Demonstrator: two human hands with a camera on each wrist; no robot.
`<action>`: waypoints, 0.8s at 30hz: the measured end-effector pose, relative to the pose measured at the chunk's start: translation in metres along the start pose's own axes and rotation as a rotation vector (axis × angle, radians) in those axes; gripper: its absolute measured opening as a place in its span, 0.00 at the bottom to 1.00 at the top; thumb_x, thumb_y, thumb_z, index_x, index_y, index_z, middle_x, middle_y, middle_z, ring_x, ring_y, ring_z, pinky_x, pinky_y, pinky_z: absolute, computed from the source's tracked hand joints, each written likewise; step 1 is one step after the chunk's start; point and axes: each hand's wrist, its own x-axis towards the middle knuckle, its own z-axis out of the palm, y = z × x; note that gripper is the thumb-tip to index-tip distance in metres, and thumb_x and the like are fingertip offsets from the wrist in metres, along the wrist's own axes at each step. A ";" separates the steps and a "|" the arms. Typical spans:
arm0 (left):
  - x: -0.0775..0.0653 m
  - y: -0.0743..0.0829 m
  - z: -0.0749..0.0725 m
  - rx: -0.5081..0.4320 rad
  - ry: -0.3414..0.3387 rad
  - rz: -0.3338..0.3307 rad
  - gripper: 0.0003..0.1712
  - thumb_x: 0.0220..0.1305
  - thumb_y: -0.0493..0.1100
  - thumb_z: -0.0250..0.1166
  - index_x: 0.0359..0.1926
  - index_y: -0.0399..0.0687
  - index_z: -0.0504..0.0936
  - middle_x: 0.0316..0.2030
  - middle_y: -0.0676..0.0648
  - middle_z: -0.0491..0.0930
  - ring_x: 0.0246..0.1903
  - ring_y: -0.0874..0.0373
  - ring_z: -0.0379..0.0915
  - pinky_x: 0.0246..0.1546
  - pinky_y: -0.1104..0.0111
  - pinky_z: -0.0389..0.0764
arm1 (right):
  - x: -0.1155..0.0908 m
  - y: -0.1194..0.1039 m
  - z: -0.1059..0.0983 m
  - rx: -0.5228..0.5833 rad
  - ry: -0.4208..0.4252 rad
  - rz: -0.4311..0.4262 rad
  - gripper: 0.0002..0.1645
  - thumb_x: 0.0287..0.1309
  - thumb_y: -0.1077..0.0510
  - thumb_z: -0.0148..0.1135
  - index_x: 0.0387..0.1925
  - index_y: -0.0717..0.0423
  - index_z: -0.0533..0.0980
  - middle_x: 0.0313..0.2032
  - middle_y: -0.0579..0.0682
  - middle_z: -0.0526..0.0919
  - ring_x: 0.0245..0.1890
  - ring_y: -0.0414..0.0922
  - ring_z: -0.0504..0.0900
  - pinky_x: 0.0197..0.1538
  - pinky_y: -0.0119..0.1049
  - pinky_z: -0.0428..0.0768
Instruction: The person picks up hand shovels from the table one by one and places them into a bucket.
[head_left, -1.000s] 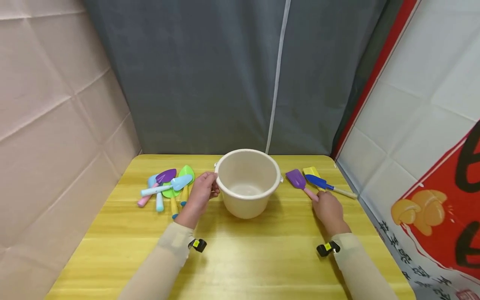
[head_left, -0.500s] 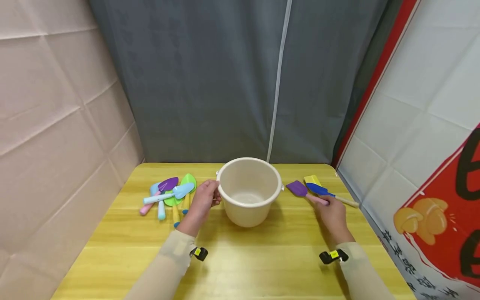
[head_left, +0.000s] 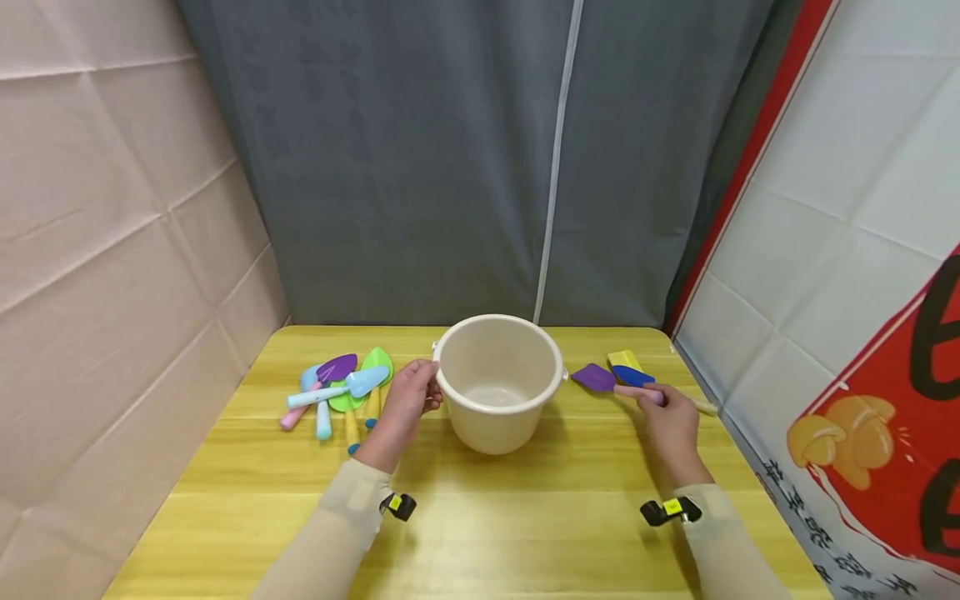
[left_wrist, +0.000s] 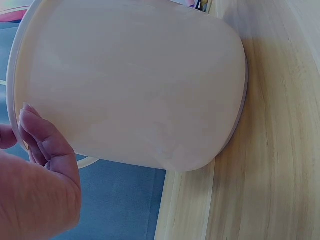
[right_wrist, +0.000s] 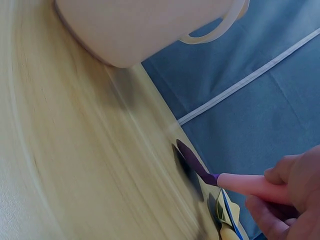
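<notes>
Purple-bladed shovel (head_left: 621,391), head view: handle more level than a second ago, pinched by the right hand (head_left: 672,425), near the white bucket (head_left: 491,431). Left wrist: left hand (left_wrist: 42,187) pinches the rim. Right wrist: blade beside its shadow (right_wrist: 187,172); I judge it raised off the table (right_wrist: 75,150).

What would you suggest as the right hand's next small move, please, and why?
I would probably raise the purple shovel until its blade clears the rim of the bucket, before any sideways move. The right hand grips the pink handle, the blade seems just off the table, and the upright bucket stands close beside it, held at the rim by the left hand.
</notes>
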 end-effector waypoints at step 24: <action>-0.001 0.003 0.000 0.006 -0.005 -0.006 0.14 0.82 0.48 0.60 0.39 0.44 0.78 0.27 0.48 0.75 0.27 0.57 0.73 0.30 0.71 0.79 | 0.004 -0.028 -0.018 0.020 0.030 -0.098 0.28 0.78 0.44 0.69 0.63 0.62 0.85 0.58 0.63 0.88 0.55 0.52 0.81 0.45 0.25 0.75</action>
